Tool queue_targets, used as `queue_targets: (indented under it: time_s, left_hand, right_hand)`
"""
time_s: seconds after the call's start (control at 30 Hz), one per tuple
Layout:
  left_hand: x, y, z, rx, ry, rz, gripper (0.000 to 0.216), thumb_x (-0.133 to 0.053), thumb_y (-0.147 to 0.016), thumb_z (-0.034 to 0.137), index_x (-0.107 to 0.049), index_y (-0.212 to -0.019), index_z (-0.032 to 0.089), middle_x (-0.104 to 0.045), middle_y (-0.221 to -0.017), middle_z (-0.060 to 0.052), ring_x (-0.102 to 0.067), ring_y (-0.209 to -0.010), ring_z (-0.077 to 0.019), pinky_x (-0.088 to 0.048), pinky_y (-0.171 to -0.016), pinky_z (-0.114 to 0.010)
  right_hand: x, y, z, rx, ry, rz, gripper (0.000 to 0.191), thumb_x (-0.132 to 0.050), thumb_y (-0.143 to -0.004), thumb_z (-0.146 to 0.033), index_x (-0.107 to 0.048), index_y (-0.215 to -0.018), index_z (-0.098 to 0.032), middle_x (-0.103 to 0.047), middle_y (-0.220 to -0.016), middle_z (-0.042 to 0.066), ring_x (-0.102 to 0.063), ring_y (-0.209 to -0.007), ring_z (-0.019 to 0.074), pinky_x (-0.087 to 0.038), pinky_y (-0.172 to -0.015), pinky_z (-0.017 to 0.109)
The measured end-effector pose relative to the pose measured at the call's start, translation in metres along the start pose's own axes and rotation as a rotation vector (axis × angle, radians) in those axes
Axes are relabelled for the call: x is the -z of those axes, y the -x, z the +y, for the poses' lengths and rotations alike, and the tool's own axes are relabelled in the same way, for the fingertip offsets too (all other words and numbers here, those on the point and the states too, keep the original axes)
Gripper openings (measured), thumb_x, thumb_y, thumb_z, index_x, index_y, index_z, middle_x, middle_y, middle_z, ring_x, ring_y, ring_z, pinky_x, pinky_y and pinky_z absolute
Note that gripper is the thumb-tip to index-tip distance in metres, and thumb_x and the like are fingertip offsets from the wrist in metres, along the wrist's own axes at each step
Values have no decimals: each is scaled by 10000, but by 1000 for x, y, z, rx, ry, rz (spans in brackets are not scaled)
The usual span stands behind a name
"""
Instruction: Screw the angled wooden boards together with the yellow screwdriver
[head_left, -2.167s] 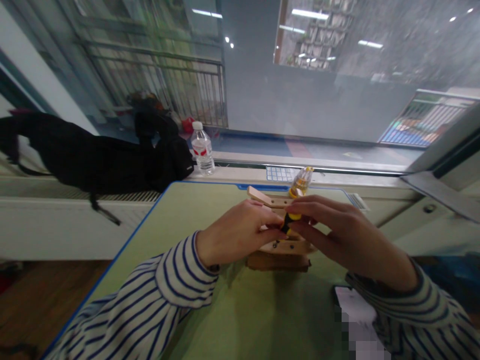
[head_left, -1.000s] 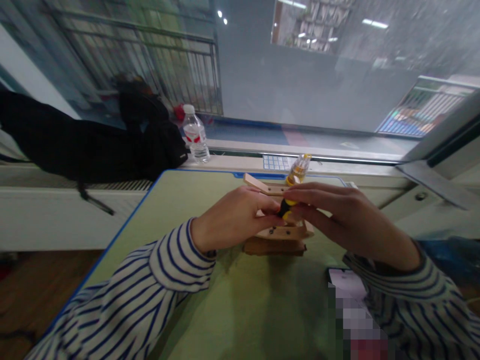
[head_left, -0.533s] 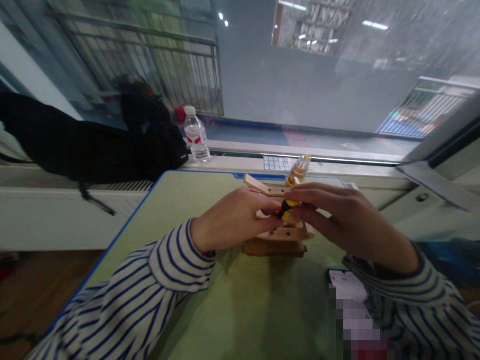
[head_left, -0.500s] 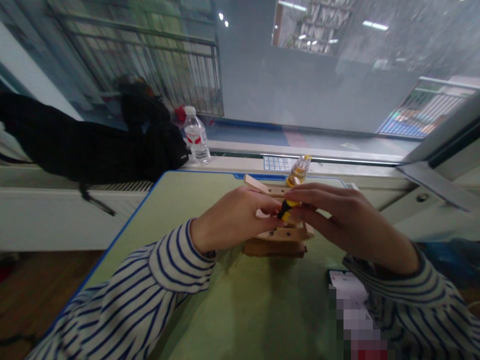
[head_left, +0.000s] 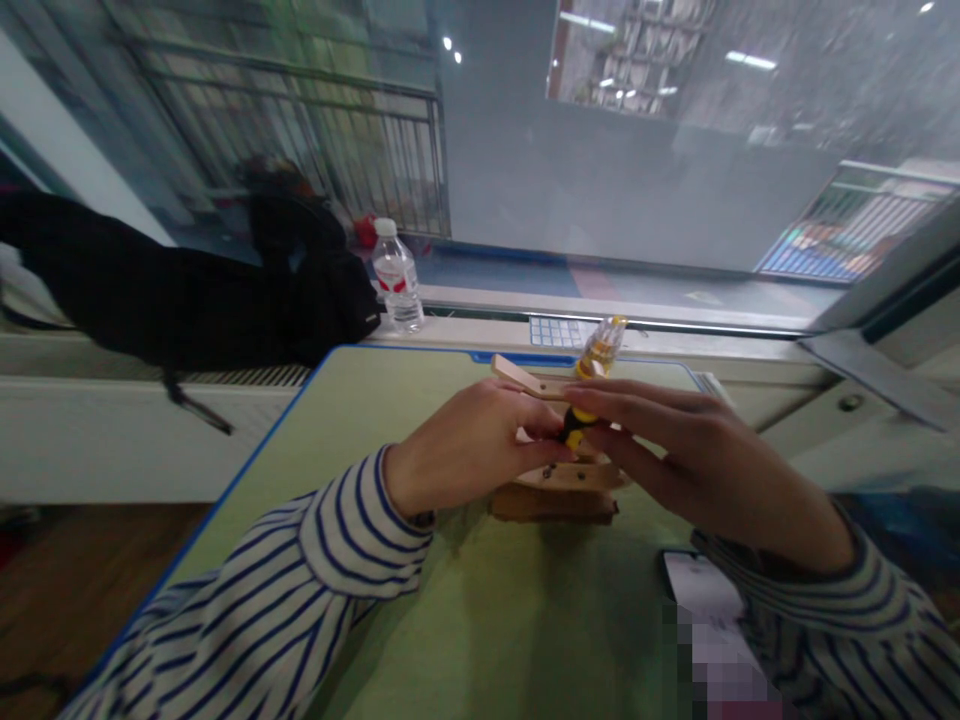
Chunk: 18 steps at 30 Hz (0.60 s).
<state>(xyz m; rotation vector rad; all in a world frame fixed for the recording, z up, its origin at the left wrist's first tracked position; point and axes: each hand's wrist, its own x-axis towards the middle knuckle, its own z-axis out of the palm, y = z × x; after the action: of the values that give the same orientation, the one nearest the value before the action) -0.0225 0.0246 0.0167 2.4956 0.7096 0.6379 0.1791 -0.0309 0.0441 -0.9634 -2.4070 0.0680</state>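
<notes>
A small wooden assembly (head_left: pixel 592 475) of pale slats with dark screws or holes is at the middle of the table, under and between my hands. A short yellow-and-black screwdriver (head_left: pixel 576 425) is held over it, its tip hidden. My left hand (head_left: pixel 480 440) comes from the left, thumb and forefinger closed at the dark part of the screwdriver. From the right, my right hand (head_left: pixel 682 450) has its fingers and thumb closed around the yellow end. Below the assembly lies a brown wooden block (head_left: pixel 553 503).
A clear yellow-tipped container (head_left: pixel 602 345) stands behind the assembly. A water bottle (head_left: pixel 399 280) and a black garment or bag (head_left: pixel 225 300) are on the sill at left. A phone (head_left: pixel 701 590) lies near my right sleeve on the green table (head_left: pixel 390 390).
The whole view has shifted slightly. My right hand's fingers have turned a little over the screwdriver; both hands keep nearly the same place and grip.
</notes>
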Motion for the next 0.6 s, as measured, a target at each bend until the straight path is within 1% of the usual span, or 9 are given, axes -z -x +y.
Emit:
queue_targets:
  time_s: [0.1,0.2,0.3,0.4,0.6]
  left_hand:
    - [0,-1,0,-45,11,18,92,-607,-828,266,-655,-807,190,-655,-852,25,-587,-847,-109,-413,-772,-219]
    - [1,-2,2,-88,33,2,66,-589,-840,219,-651,-835,196,-654,-865,29,-586,-870,-103,-414,-790,-209]
    - [1,-3,2,-113,48,-26,81,-565,-853,179,-644,-863,191,-661,-922,19,-586,-920,-108,-410,-834,-217]
    - [1,-3,1,-104,32,-67,99,-544,-866,183,-640,-891,184,-663,-974,2,-583,-958,-124,-402,-870,-240]
    - [2,-2,0,-71,-18,-113,161,-508,-888,225,-658,-932,183,-670,-934,-23,-589,-940,-150,-405,-889,-282]
  right_hand:
    - [0,1,1,6,3,-1,303,-483,-895,-150,-574,-1184,-152,-616,-1211,53,-560,-1112,118,-447,-948,233]
    - [0,1,1,-5,13,2,300,-497,-891,-153,-574,-1180,-175,-625,-1190,42,-575,-1080,108,-458,-923,223]
    - [0,2,0,-11,13,0,291,-516,-886,-170,-574,-1171,-184,-633,-1166,35,-589,-1050,111,-469,-903,228]
    - [0,1,0,-8,18,2,269,-521,-884,-180,-585,-1146,-183,-637,-1151,39,-596,-1036,120,-480,-881,233]
    - [0,1,2,-5,16,3,235,-524,-879,-174,-598,-1102,-175,-635,-1151,49,-602,-1024,130,-488,-862,238]
